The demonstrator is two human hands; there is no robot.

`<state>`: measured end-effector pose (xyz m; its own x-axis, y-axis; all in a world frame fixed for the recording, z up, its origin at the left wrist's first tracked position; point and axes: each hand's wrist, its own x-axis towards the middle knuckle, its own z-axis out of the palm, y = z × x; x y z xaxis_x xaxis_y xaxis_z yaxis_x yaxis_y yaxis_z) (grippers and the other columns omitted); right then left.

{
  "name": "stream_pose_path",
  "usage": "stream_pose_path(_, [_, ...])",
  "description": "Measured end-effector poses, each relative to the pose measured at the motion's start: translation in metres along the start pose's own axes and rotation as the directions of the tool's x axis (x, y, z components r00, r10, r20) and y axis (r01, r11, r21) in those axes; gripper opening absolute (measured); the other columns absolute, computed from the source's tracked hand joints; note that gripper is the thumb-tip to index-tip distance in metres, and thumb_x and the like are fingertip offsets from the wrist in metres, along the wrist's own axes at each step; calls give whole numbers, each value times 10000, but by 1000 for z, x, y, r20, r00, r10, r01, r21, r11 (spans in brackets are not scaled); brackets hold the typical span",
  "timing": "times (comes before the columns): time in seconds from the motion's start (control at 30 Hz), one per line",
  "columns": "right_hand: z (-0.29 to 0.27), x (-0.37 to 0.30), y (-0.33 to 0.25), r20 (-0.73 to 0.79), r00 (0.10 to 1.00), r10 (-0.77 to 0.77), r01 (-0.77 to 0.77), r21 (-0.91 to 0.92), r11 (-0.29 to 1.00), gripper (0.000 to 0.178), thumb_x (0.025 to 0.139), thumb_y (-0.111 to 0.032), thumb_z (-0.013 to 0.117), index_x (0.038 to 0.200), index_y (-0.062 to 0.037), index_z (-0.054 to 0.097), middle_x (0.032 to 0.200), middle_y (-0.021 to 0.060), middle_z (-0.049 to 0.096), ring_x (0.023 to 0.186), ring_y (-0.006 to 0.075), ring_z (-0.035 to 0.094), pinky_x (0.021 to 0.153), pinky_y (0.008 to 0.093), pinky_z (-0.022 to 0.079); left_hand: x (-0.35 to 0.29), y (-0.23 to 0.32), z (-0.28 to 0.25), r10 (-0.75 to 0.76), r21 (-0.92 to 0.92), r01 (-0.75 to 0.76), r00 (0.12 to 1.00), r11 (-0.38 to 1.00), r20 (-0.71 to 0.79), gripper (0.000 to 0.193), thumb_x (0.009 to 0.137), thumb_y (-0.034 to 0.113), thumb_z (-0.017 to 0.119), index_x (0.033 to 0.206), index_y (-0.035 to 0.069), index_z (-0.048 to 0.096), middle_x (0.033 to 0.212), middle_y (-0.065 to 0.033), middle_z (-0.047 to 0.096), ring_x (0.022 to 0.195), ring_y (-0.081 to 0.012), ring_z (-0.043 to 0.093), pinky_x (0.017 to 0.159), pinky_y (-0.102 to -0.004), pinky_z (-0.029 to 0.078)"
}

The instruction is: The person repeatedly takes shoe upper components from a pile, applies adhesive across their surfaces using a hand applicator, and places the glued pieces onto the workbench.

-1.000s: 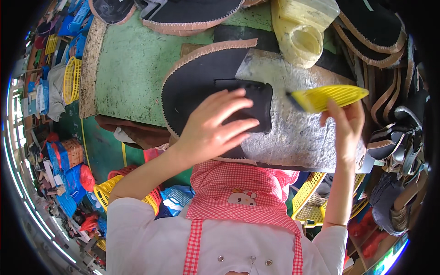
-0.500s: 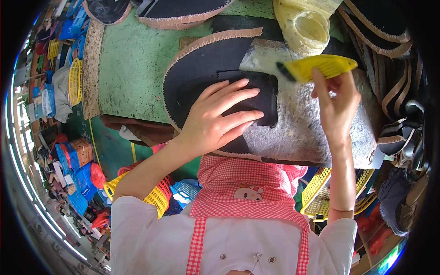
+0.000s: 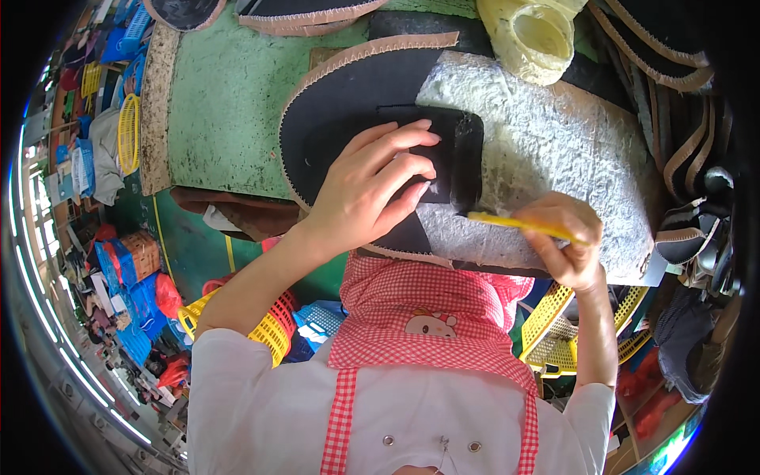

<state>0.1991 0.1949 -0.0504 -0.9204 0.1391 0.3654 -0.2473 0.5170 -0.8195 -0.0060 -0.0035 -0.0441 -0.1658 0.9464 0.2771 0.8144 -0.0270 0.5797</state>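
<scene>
A black shoe upper piece (image 3: 318,131) with a tan, stitched curved edge lies across the work surface in front of me. My left hand (image 3: 372,184) rests on it with stretched fingers, pressing near its squared inner end. A shiny, wet-looking dark band (image 3: 469,162) runs along that end. Closed round a flat yellow-handled brush (image 3: 500,221), my right hand (image 3: 564,241) is just below and right of the band. The dark bristles are at the lower corner of the piece, mostly hidden; whether they touch it I cannot tell.
A pale, crusted yellowish pot (image 3: 541,36) stands at the back. Under the piece are a whitish, residue-covered board (image 3: 554,142) and a green tabletop (image 3: 229,119). More trimmed upper pieces (image 3: 305,14) lie at the far edge and hang at right. Yellow baskets (image 3: 546,324) stand below.
My right hand has swung the brush down and toward me, from beside the pot to the piece's lower corner. The squared end now shows a shiny band. My left fingers have bent slightly.
</scene>
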Motion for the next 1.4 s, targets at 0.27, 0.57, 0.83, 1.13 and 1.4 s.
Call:
stream_pose_path(0.27, [-10, 19, -16, 157, 985, 76, -68, -59, 996, 137, 866, 9, 597, 995, 25, 644, 880, 141, 691, 734, 205, 669, 678, 331, 547, -9, -8, -14, -7, 34, 12, 990, 999, -144, 329, 706, -35, 717, 981, 71, 569, 1150, -114, 597, 1137, -332, 557, 956, -411, 425])
stream_pose_path(0.57, [4, 43, -29, 47, 992, 118, -115, -51, 992, 180, 807, -30, 624, 956, -75, 714, 873, 124, 704, 789, 202, 693, 667, 316, 549, -40, -26, -40, -460, 122, 502, 848, 856, -263, 865, 700, 325, 825, 1394, 80, 369, 1205, -182, 492, 1109, -367, 505, 949, -451, 424])
stream_pose_path(0.83, [-55, 98, 17, -563, 731, 385, -530, -114, 840, 222, 866, -189, 692, 856, 31, 663, 623, -36, 530, 550, 53, 406, 481, 235, 318, -48, -62, -86, -804, -584, 717, 569, 381, 174, 381, 929, 333, 601, 1144, 20, 565, 894, -29, 630, 757, -121, 647, 603, -232, 526])
stream_pose_path(1.13, [48, 120, -19, -465, 741, 484, -624, -210, 753, 263, 862, -218, 700, 755, 22, 684, 524, 43, 573, 431, 70, 443, 410, 245, 318, -74, -87, -86, -747, -726, 665, 570, 175, 342, 255, 913, 295, 625, 978, 50, 604, 888, -39, 648, 758, -142, 663, 671, -303, 569])
stream_pose_path(1.4, [104, 136, -42, -225, 942, 249, -312, -318, 895, 196, 882, -126, 664, 1039, -10, 685, 653, 81, 633, 503, 93, 499, 501, 252, 407, -82, -89, -80, -727, -795, 590, 607, 142, 321, 241, 926, 285, 603, 986, 51, 614, 914, -36, 656, 783, -149, 667, 686, -306, 564])
